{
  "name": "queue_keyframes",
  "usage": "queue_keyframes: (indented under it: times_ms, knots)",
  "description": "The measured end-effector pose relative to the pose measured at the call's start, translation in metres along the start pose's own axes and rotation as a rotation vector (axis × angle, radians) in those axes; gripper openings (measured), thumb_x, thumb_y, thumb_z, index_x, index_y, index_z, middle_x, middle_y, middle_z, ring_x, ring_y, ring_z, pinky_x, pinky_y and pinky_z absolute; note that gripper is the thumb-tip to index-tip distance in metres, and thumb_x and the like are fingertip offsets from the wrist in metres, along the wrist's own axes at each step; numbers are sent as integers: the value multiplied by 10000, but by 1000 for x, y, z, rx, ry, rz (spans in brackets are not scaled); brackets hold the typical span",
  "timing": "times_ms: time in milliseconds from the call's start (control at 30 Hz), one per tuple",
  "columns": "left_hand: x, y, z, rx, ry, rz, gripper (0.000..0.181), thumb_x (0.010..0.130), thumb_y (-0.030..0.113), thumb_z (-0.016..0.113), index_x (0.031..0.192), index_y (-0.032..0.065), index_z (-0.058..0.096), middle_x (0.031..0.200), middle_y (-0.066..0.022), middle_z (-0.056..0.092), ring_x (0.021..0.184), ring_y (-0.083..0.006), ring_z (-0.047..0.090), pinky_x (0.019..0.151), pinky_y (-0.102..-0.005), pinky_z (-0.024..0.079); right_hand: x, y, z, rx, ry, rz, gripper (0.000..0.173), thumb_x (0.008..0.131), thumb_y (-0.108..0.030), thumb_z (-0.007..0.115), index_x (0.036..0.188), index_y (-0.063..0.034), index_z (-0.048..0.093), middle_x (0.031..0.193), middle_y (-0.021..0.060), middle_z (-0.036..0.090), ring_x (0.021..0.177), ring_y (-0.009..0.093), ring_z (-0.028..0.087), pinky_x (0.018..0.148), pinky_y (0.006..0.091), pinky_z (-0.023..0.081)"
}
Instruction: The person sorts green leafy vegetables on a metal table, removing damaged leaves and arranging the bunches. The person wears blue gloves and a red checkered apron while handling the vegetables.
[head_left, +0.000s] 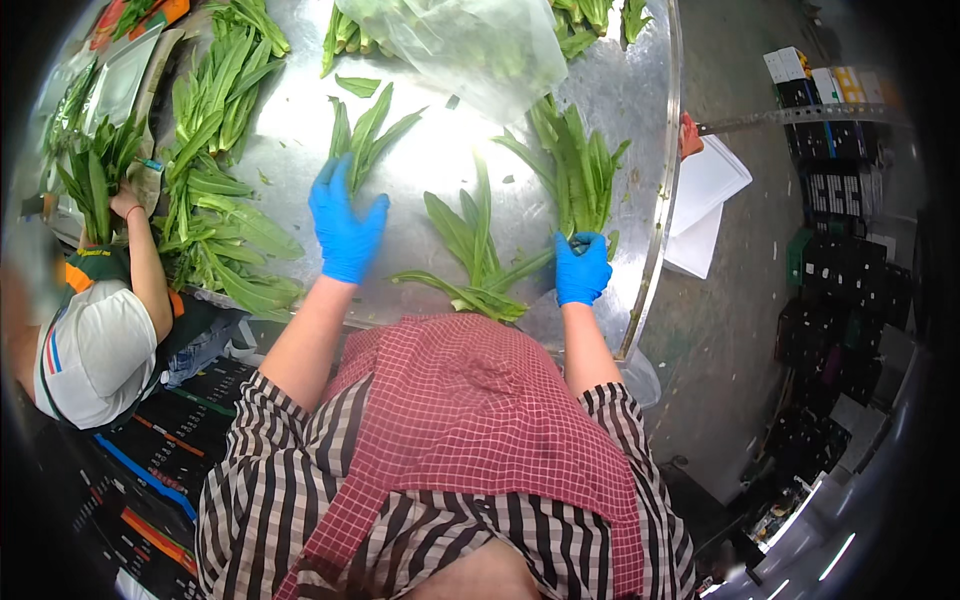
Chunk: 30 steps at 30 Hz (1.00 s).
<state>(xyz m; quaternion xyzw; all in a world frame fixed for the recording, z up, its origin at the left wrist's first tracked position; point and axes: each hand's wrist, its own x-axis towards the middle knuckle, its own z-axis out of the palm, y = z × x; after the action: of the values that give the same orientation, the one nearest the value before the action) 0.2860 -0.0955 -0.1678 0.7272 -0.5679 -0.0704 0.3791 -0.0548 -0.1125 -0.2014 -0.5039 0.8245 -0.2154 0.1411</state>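
Note:
My right hand (583, 266), in a blue glove, is closed around the base of a bunch of long leafy greens (577, 165) at the right of the metal table (405, 225). At the left of centre my left hand (345, 221), also gloved in blue, reaches over a small leafy sprig (366, 139), thumb and fingers spread; whether its fingertips touch the stems cannot be told. Between my hands, close to my apron, lies another loose sprig (474, 251). A translucent plastic bag (480, 52) lies above, partly over more greens.
A heap of loose greens (225, 217) spreads along the table's left side. Beyond it, a co-worker's hand (127, 201) holds another bunch (97, 176). The table's metal rim (651, 262) runs down the right, with white sheets (701, 210) outside it. Dark crates (840, 277) are stacked farther right.

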Motion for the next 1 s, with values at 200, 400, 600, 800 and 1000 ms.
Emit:
queue_keyframes:
  times_ms: [200,400,600,800,1000]
  knots:
    - [-15,34,9,-262,-179,45,603,739,102,705,1300,74,485,1279,-173,474,1188,-336,450,1017,-416,367,16,19,1,201,84,26,463,707,-257,804,1035,-57,546,786,78,639,703,204,609,670,349,490]
    - [-22,46,14,-289,-274,102,551,745,110,685,1267,101,510,1230,-157,490,1138,-327,466,971,-409,404,39,49,-4,285,82,148,430,747,-227,781,1046,-34,541,771,69,617,674,154,570,649,306,479]
    - [-23,52,14,-350,-325,126,517,752,110,679,1246,107,529,1196,-138,529,1117,-317,487,968,-403,406,58,69,-7,682,-110,371,330,772,-129,755,1018,-6,572,778,74,620,644,152,572,607,274,484]
    - [-28,59,14,-420,-447,86,464,791,98,656,1240,90,541,1208,-142,530,1148,-311,486,988,-396,389,56,62,-9,694,-78,275,271,799,-66,719,1012,17,573,774,71,616,580,114,562,517,243,467]
    - [-28,62,14,-451,-453,81,439,798,109,654,1224,86,551,1178,-145,545,1122,-318,504,977,-394,394,36,11,-57,1059,113,211,193,832,-19,668,1003,14,583,797,98,635,609,136,596,553,252,502]
